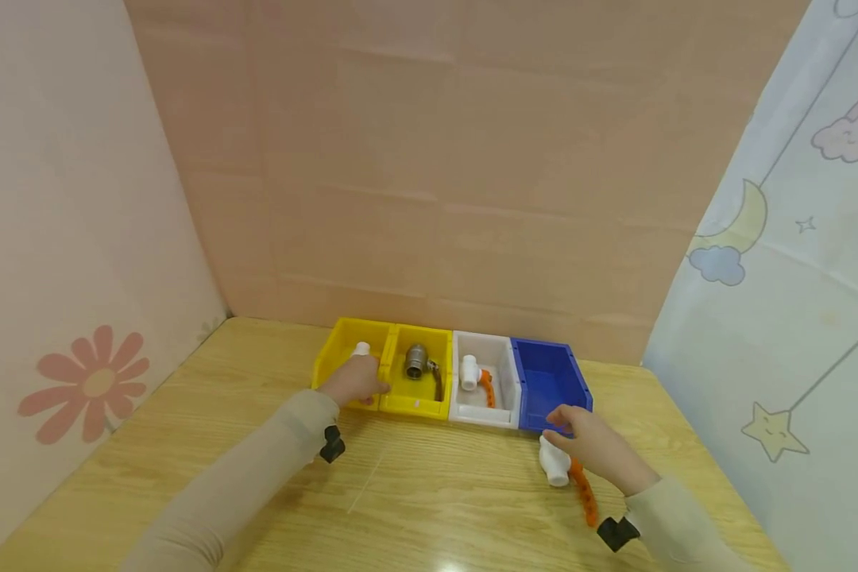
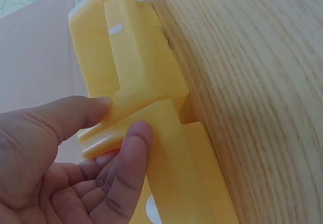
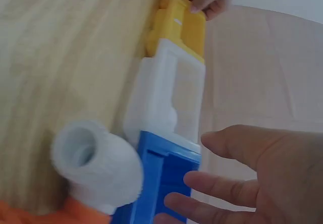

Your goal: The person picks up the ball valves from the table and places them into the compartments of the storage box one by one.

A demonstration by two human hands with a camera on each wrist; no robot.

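Observation:
My left hand [image 1: 353,380] pinches the side wall of the leftmost yellow bin [image 2: 171,153], where it meets the second yellow bin [image 2: 144,67]. A white fitting [image 1: 361,348] shows partly inside the leftmost bin, behind that hand. Fingers spread and slightly bent, my right hand [image 1: 595,446] hovers by the front of the blue bin [image 1: 549,380], holding nothing. Just below it, on the table, lies a white plastic ball valve [image 3: 103,166] with an orange handle [image 1: 584,492]. The hand partly covers this valve in the head view.
In the second yellow bin sits a metal ball valve [image 1: 416,361] with its lever. The white bin [image 1: 506,417] contains another white valve [image 1: 469,372] with an orange handle. All the bins stand in one row on the wooden table [image 1: 429,492], close to the back wall covering [image 1: 443,199].

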